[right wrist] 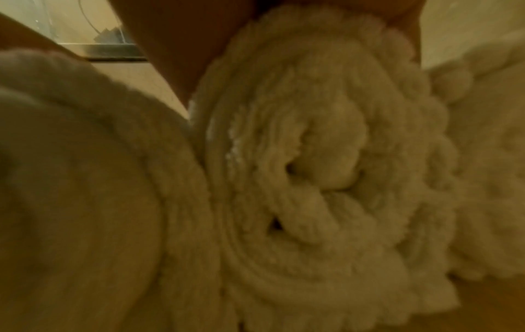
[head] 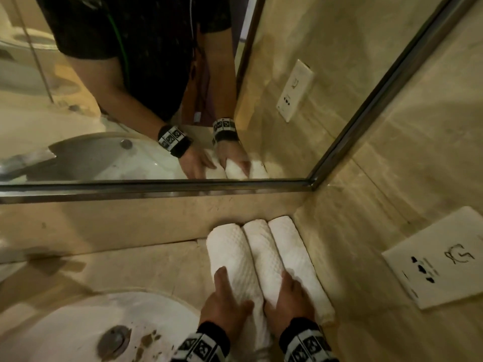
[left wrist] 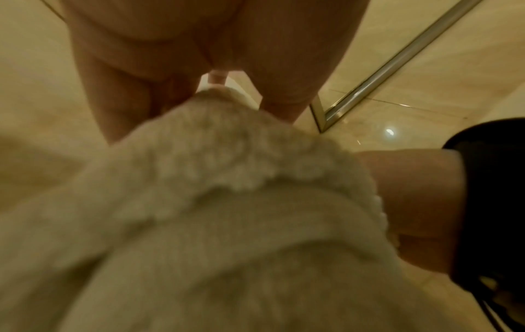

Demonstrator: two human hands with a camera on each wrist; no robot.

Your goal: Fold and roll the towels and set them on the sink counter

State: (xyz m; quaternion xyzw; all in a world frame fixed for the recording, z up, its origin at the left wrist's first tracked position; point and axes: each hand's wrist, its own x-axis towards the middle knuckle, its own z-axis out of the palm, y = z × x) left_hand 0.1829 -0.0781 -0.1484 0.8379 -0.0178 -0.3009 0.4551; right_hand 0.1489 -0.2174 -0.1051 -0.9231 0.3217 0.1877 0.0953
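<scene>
Three rolled white towels lie side by side on the beige counter (head: 146, 267), pushed into the corner by the right wall. My left hand (head: 227, 301) grips the near end of the left roll (head: 230, 246), fingers down its left side, thumb across the top. In the left wrist view that roll (left wrist: 227, 202) fills the frame under my palm (left wrist: 199, 56). My right hand (head: 290, 296) holds the middle roll (head: 261, 244), fingers in the groove beside the right roll (head: 292, 244). The right wrist view shows the middle roll's spiral end (right wrist: 326, 179) between the two others.
A white sink basin (head: 65, 330) with a metal drain (head: 113, 340) sits at the near left. A framed mirror (head: 156, 189) runs along the back and reflects my arms. A white socket plate (head: 439, 259) is on the right wall.
</scene>
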